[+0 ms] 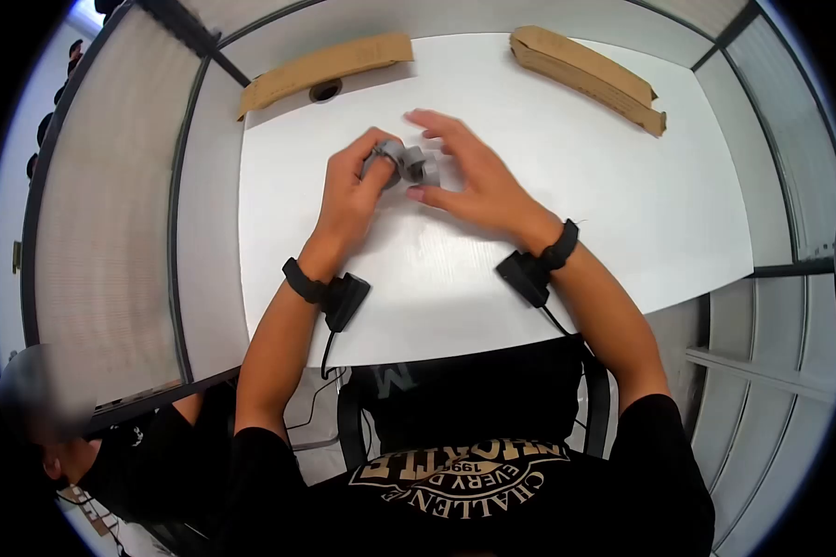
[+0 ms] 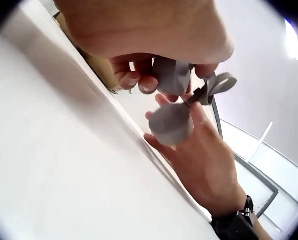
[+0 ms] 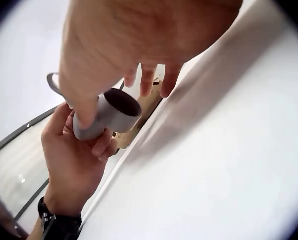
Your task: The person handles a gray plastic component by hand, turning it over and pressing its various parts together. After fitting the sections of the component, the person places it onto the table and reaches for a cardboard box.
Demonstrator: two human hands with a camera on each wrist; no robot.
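Observation:
A small grey roll (image 1: 416, 165) is held above the white table (image 1: 567, 232) between both hands. My left hand (image 1: 351, 181) curls its fingers round the roll (image 3: 114, 115) and round a grey piece (image 2: 171, 75) with a looped strip (image 2: 219, 84) coming off it. My right hand (image 1: 474, 176) is just right of it, fingers spread and straight. Only its thumb (image 3: 86, 107) presses on the roll's side. In the left wrist view the roll (image 2: 171, 122) shows in front of the right palm (image 2: 204, 160).
Two flat brown cardboard pieces lie at the table's far edge, one at the left (image 1: 325, 65) and one at the right (image 1: 590, 74). A round cable hole (image 1: 325, 90) sits by the left one. Partition panels (image 1: 111, 204) enclose the desk. Another person (image 1: 84, 446) sits at lower left.

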